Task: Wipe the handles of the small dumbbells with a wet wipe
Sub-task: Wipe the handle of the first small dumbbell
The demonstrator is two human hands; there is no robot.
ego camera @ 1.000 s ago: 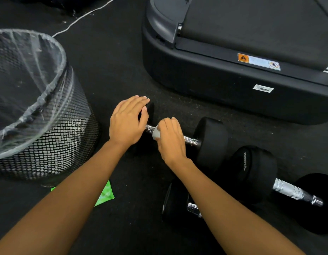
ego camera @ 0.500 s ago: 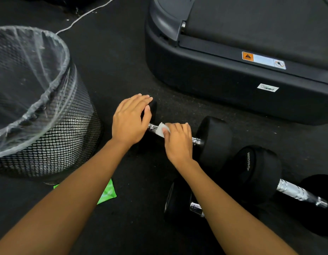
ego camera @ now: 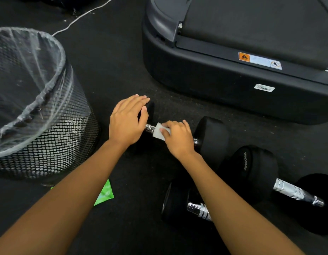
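A small black dumbbell (ego camera: 212, 137) lies on the dark floor at the centre. My right hand (ego camera: 178, 138) grips its chrome handle (ego camera: 150, 127) through a folded white wet wipe (ego camera: 160, 132). My left hand (ego camera: 127, 121) rests flat, fingers straight, on the dumbbell's left head, which it mostly hides. A second dumbbell (ego camera: 255, 172) with a ribbed chrome handle lies to the right. A third dumbbell (ego camera: 175, 203) lies nearer me, partly under my right forearm.
A black mesh waste bin (ego camera: 47, 140) with a clear liner stands at the left. A green wipe packet (ego camera: 105, 193) lies on the floor under my left forearm. The treadmill base (ego camera: 214, 78) fills the upper right. A white cable (ego camera: 82, 15) runs across the far floor.
My right hand slid right along the handle, then turned so the wipe shows more at its left edge. My left hand stayed on the dumbbell's head.
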